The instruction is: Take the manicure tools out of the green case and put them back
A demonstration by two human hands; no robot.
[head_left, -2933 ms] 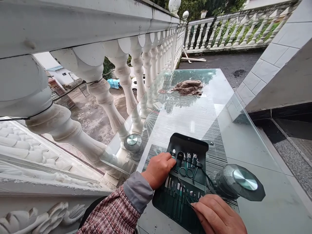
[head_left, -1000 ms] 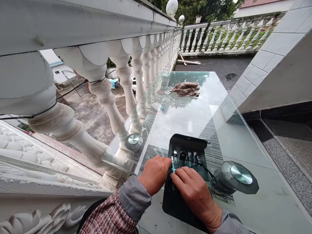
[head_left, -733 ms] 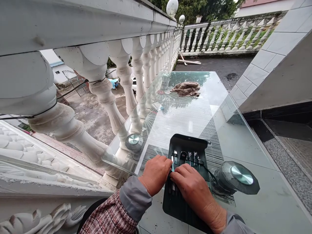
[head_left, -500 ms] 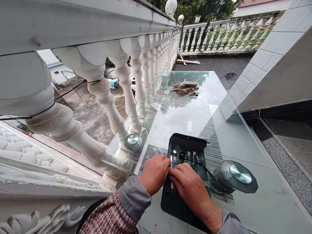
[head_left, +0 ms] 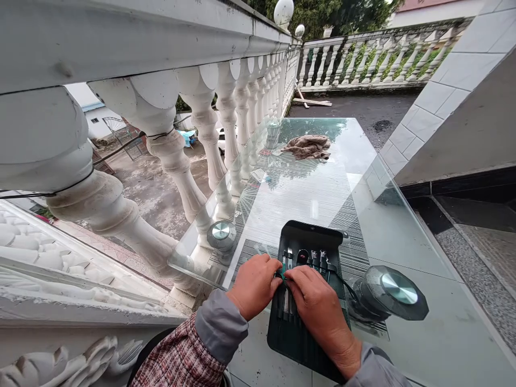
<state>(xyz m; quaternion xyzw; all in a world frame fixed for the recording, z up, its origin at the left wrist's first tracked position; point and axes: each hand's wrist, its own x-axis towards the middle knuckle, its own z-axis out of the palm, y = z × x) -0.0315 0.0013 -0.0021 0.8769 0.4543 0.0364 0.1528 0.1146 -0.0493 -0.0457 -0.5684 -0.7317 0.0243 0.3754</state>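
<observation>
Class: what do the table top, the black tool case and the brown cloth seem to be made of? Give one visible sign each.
Table top: clear glossy glass; it mirrors the balusters and is see-through. Tool case: matte black, perhaps imitation leather; dull surface. Cloth: soft fabric; crumpled in folds.

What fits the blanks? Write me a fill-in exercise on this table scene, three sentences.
The open tool case is ____ in colour.
It lies on a table whose top is made of ____.
The left hand and right hand meet over the case, while the brown cloth lies at the table's ____ end.
Missing words: black; glass; far.
</observation>
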